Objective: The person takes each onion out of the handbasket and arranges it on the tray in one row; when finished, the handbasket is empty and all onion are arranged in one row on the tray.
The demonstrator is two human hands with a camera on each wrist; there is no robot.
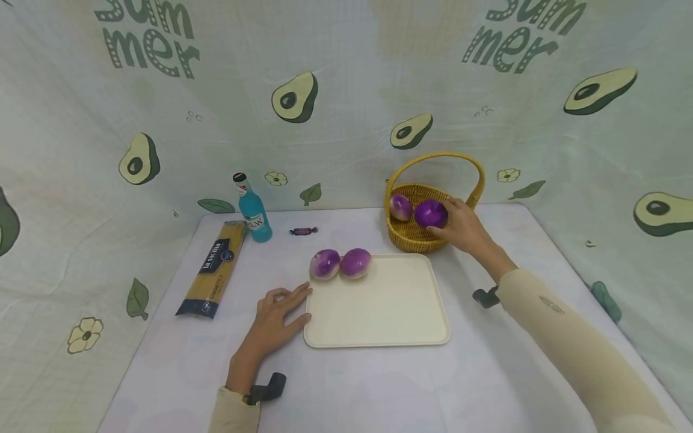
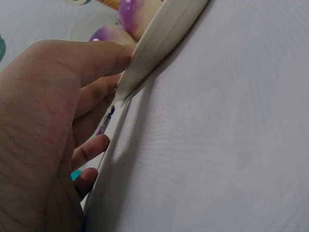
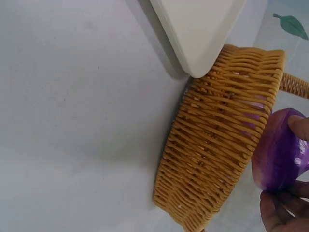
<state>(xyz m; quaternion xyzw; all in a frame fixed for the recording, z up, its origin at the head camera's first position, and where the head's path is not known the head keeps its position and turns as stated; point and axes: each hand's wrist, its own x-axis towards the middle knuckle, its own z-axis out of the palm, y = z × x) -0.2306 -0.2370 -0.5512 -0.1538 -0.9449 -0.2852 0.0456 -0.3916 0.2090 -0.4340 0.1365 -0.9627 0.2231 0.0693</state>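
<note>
My right hand (image 1: 464,227) grips a glossy purple turnip (image 1: 431,213) at the wicker basket (image 1: 417,243). In the right wrist view, thumb and fingers curl around that turnip (image 3: 282,150), above the basket's rim. Another purple-and-white turnip (image 1: 400,207) lies inside the basket. At the left side of a cream rectangular tray (image 1: 379,307), my left hand (image 1: 276,319) rests with fingers extended, thumb and forefinger touching the edge. The left wrist view has the thumb against the tray's rim (image 2: 149,50). Two more turnips, one left (image 1: 325,264) and one right (image 1: 355,263), sit at the tray's back left corner.
A blue bottle (image 1: 254,210) stands at the back left beside a spaghetti packet (image 1: 213,270). One small wrapped candy (image 1: 304,231) lies behind the tray. The basket's tall handle (image 1: 433,155) arches over it, close to the patterned cloth backdrop (image 1: 346,120).
</note>
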